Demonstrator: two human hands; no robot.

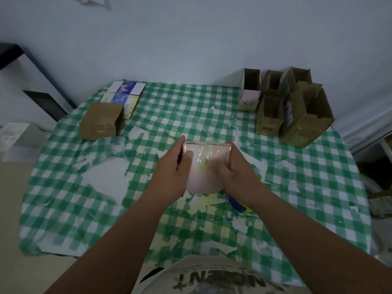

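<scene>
green-and-white checked tablecloth, torn and patchy, under dim light. pale box with glossy tape held above the table's centre, both hands wrapped round it: left hand grips the left side, thumb on top; right hand grips the right side. far left, taped brown box beside picture cards. far right, open cartons against the wall.

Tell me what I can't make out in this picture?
Head view only.
Pale taped box: contents unseen; left hand and right hand cover its sides.
Blue-and-yellow item: mostly hidden under the right wrist.
Open cartons: insides too dark.
Closed brown box: contents sealed in.
</scene>
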